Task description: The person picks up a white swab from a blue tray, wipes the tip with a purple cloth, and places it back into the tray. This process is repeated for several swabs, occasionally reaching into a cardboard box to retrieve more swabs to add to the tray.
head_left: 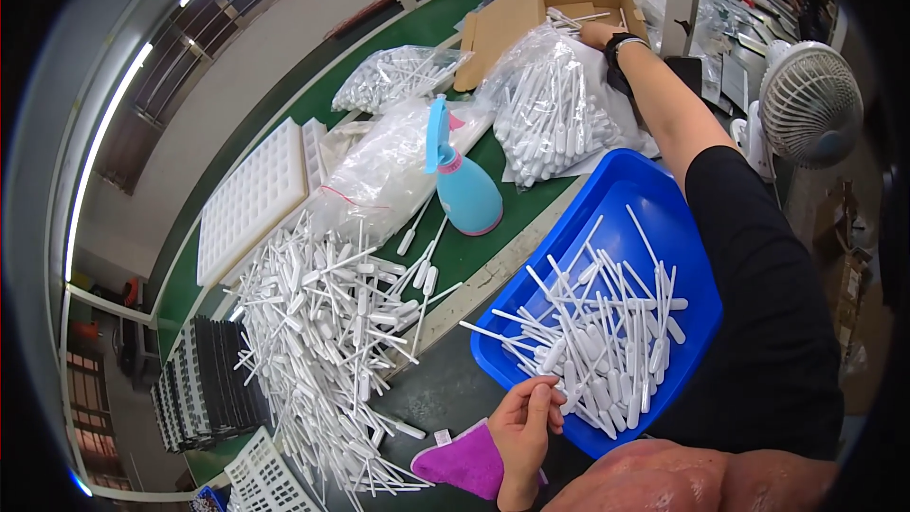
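Observation:
My right arm stretches far forward, and my right hand (597, 33) is at the open cardboard box (502, 33). White plastic pipettes (567, 21) lie against its fingers, which are mostly hidden, so their grip does not show. Close to me, my left hand (526, 427) hovers at the near left rim of a blue plastic tub (621, 171). Its fingers are curled with the thumb pressed in; whatever they hold, if anything, is too small to make out. A loose pile of pipettes (607, 351) with bulbs and thin stems fills the tub's near part.
A large heap of pipettes (322, 332) covers the bench's left side. Clear bags of pipettes (559, 114) lie behind the tub, beside a blue spray bottle (469, 194). A purple cloth (464, 463) lies near my left hand. A fan (810, 104) stands at the right.

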`<state>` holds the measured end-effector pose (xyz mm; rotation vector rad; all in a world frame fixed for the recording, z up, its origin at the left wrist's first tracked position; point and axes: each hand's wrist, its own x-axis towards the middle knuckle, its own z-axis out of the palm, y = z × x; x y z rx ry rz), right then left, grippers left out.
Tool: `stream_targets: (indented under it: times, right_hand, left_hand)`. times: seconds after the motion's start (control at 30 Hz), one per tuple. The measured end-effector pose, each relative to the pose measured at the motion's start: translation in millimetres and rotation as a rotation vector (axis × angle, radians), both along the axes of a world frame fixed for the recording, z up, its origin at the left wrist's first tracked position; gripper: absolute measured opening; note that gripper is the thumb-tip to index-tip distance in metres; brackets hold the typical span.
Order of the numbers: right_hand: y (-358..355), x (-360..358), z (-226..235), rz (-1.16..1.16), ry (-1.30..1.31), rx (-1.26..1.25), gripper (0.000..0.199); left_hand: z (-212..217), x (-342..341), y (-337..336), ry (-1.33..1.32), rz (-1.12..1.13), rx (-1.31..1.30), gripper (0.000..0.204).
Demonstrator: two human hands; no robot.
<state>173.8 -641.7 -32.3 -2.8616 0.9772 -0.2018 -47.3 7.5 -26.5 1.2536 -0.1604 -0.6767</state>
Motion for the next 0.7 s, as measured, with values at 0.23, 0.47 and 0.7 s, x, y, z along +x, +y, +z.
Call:
stream_targets:
  times: [0.23,0.47,0.7]
  right_hand:
    - [12.6,2.6,15.4,-0.062,-0.064,-0.126,0.032]
    - [38.4,-22.6,40.3,-0.057,-0.507,-0.392,0.03]
    - [73.0,-43.3,64.2,-0.039,-0.728,-0.377,0.021]
  left_hand:
    - [1.8,0.2,0.2,-0.007,-0.004,-0.013,0.019]
    - [-0.5,0.9,-4.5,-0.075,0.003,-0.009,0.02]
    - [-3.0,0.4,-4.6,-0.122,0.0,-0.024,0.02]
